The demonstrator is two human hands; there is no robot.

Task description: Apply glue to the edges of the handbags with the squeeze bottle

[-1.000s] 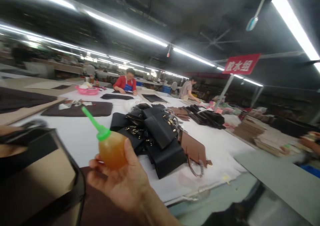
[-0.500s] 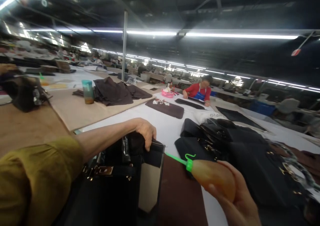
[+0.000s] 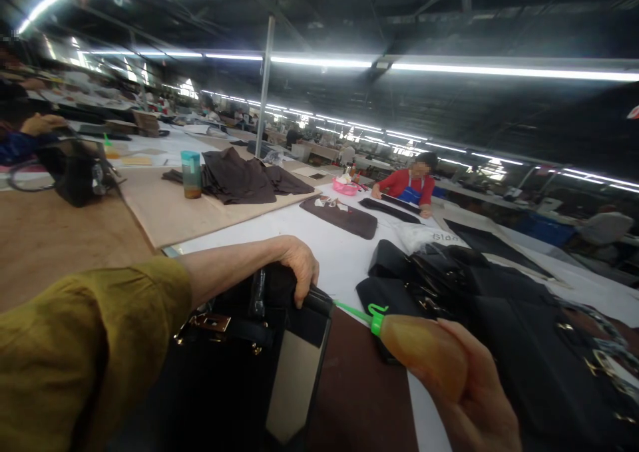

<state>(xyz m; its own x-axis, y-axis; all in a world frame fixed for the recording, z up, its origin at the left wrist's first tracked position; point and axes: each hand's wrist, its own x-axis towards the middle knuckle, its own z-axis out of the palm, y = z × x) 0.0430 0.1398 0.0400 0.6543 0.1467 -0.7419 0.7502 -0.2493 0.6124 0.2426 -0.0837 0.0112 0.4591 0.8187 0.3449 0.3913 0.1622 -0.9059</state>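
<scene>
Steadying left hand (image 3: 298,263): was clamped on the top edge (image 3: 318,300) of the bag (image 3: 239,379), at seven o'clock.
Right hand (image 3: 482,392): was wrapped around the bottle (image 3: 424,352), between four and five o'clock.
Nozzle (image 3: 353,311): pointed towards ten o'clock, tip by the bag's corner, contact unclear.
Edge: probably was being wetted; next seemed to call for gentle squeezing.

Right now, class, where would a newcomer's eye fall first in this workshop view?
Probably on the amber squeeze bottle in the right hand, right of centre, its bright green nozzle pointing at the edge of the black bag in the foreground. Near the middle, the left hand grips that bag's upper edge. Farther back, a person in red stands out at the white worktable.
</scene>
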